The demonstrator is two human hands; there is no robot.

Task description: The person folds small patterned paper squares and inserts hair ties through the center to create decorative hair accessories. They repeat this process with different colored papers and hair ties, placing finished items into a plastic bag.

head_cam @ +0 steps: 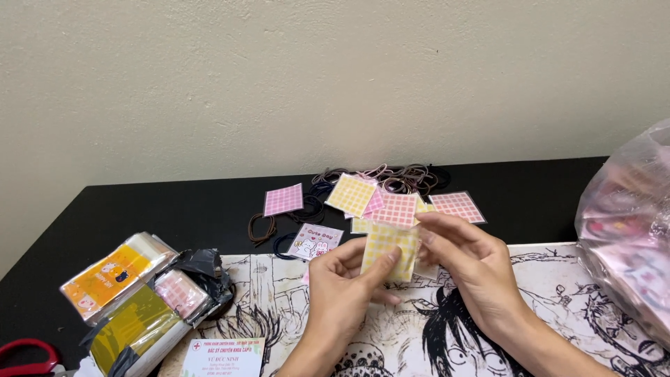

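Black tabletop [174,209] set against a plain cream wall [279,77]. Across its near part, a mat [558,279] printed with black-and-white comic drawings. Behind the hands, a scatter of small checked cards in clear sleeves: a pink one [283,200], a yellow one [351,195], two more pink ones [398,209] [458,207], and a pale card with cartoon animals [315,241]. Further back, a tangle of thin hair elastics [391,178] in brown, pink and black. At left, stacks of clear sleeves [125,279] with orange, pink and olive inserts, partly on crumpled black plastic [202,265].

Cut off at the bottom left corner, red scissor handles [28,357], blades out of view. Cut off at the bottom edge, a white printed card [223,357]. Cut off at right, a bulging clear plastic bag [628,251], contents blurred to pink and dark shapes. Cards under the yellow and pink ones overlapped, count hard to tell.

Above the mat, held upright between both hands, a yellow checked card [391,251]. Left hand [342,293] at its lower left, thumb pressed across its face, other fingers [352,253] curled behind. Right hand [474,269] at its right edge, fingers [447,227] pinching the upper corner, fingertips close together. Lower right part of the card hidden behind the right hand.
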